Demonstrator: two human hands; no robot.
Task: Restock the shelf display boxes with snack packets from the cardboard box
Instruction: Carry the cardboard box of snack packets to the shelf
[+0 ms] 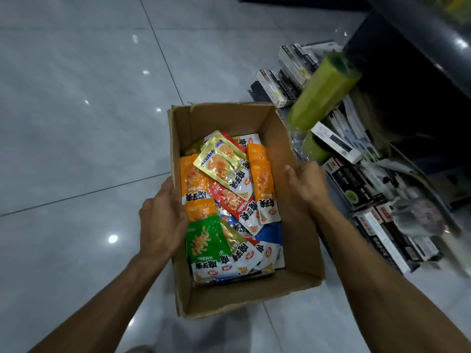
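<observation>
Head view is looking straight down into an open cardboard box (300, 250) sitting on a glossy grey tiled floor (76, 98). The left hand (163, 220) is gripping the box's left wall, with the thumb lying outside along the rim and the fingers (182, 212) curling over the edge and inside, touching the orange and green packets there. The right hand (305, 184) is holding the right wall, its thumb hooking over the rim to the inside while the fingers wrap the outer face, where they are hidden from sight.

Snack packets (229, 200) are lying loose and overlapping inside the box, between the two hands. They are flat, shiny foil pouches with crimped edges and white lower panels printed in bold black characters: orange ones along the left and right sides, a gold packet (219, 161) resting on top near the far end, a red one slanting across the middle, a green packet (206, 240) at the near left just below the left fingers, and blue ones showing underneath.

The box is plain brown corrugated card with ragged, torn top edges. Beside it on the right, small rectangular black-and-white cartons (351, 179) are lying in wrinkled clear wrap, and a green cylindrical roll (323, 90) is leaning tilted above them.
</observation>
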